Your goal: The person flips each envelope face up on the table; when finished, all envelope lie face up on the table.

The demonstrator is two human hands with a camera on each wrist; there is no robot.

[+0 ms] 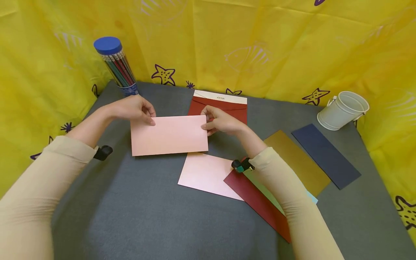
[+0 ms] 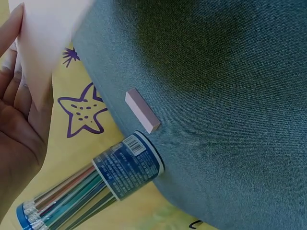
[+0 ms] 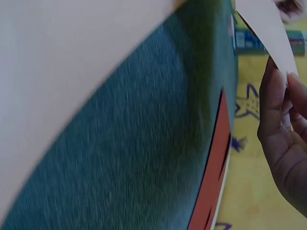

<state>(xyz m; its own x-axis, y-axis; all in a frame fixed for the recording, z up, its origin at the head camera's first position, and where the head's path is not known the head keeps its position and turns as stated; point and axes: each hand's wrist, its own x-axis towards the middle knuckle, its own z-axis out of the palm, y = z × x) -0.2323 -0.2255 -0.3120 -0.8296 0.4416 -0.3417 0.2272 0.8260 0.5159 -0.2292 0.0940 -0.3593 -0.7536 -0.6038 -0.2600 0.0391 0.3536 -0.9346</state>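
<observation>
A pink envelope (image 1: 170, 135), plain on the side that shows, is held above the table between both hands. At its upper left corner my left hand (image 1: 131, 108) pinches the edge, thumb in front. My right hand (image 1: 224, 121) grips the upper right corner between thumb and fingers. In the right wrist view the envelope (image 3: 268, 28) appears nearly edge-on. Below it on the table lies a paler pink envelope (image 1: 206, 175), and behind my right hand a red envelope (image 1: 224, 110) with flap lines and a white strip, partly covered.
Dark red (image 1: 260, 206), green (image 1: 268, 196), gold (image 1: 297, 162) and navy (image 1: 326, 155) envelopes lie at right, some under my forearm. A pencil tub (image 1: 118, 66) stands back left, near a small pink block (image 2: 142, 111). A white pail (image 1: 339, 112) stands back right.
</observation>
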